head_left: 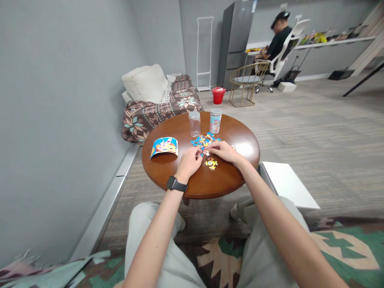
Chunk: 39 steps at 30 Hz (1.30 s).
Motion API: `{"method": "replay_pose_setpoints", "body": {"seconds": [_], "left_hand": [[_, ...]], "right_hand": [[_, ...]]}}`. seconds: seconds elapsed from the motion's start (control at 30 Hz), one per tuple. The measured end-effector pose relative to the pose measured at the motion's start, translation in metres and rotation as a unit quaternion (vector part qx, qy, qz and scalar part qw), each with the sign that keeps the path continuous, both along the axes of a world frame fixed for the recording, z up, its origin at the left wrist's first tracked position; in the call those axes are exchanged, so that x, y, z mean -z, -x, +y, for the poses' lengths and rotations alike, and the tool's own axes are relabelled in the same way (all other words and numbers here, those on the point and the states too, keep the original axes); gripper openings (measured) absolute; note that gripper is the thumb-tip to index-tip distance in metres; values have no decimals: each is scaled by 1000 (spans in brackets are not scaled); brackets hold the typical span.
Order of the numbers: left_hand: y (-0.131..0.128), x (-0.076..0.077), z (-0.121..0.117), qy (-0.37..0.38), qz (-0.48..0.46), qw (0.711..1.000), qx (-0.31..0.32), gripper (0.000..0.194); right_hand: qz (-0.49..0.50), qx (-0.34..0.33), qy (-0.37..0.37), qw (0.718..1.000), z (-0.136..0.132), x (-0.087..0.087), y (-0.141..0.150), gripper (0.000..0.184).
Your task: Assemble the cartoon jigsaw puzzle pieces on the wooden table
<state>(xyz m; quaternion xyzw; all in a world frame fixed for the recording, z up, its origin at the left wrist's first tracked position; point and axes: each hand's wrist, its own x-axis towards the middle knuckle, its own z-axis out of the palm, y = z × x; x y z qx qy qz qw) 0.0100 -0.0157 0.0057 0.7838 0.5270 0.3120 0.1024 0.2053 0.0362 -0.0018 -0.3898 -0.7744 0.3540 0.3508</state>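
Note:
My left hand [190,161], with a black smartwatch [176,184] on its wrist, rests at the left side of a pile of jigsaw pieces [204,140]. Its fingers are curled in, and whatever they hold is too small to make out. From the right, my right hand [224,152] reaches over the near side of the pile. Its fingers are stretched out, with the tips touching loose pieces. Just in front of both hands lies a small cluster of joined yellow pieces [211,163]. A curved picture sheet [164,147] in blue and yellow stands to the left.
Behind the pile stand a clear jar [195,125] and a jar with a printed label [215,121], both silver-lidded. The round wooden table [168,172] has a white box [288,184] at its right. Farther back are a red bucket [218,96], a wire chair [247,80] and a seated person [277,44].

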Motion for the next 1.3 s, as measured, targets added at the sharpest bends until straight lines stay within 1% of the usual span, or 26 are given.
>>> {"method": "replay_pose_setpoints", "body": {"seconds": [0.13,0.27,0.37,0.43,0.53,0.63,0.73,1.03,1.2,1.3], "left_hand": [[0,0,-2,22,-15,1000,4,15],[0,-1,-1,48,-41,998,15,16],[0,-2,-1,61,-54,997,13,15],[0,-3,-2,67,-57,996,15,14],[0,-4,-3,71,-55,995,31,15],[1,-3,-3,72,-52,995,46,15],[1,-2,-3,70,-50,995,45,15],[0,-3,-2,67,-46,995,58,12],[-1,-5,-5,69,-51,993,79,10],[-1,-6,-4,79,-53,993,75,11]], "right_hand": [[-5,-10,0,1000,6,2,-2,21],[17,22,-8,1000,4,2,-4,20],[26,37,12,999,0,5,-3,21],[28,23,26,999,-5,6,-2,20],[32,0,24,999,-12,6,1,18],[32,11,12,999,-15,4,1,17],[35,22,14,999,-16,2,1,16],[50,18,27,998,-19,0,2,16],[57,21,19,998,-19,-1,2,17],[54,13,15,998,-20,-3,2,18]]}}
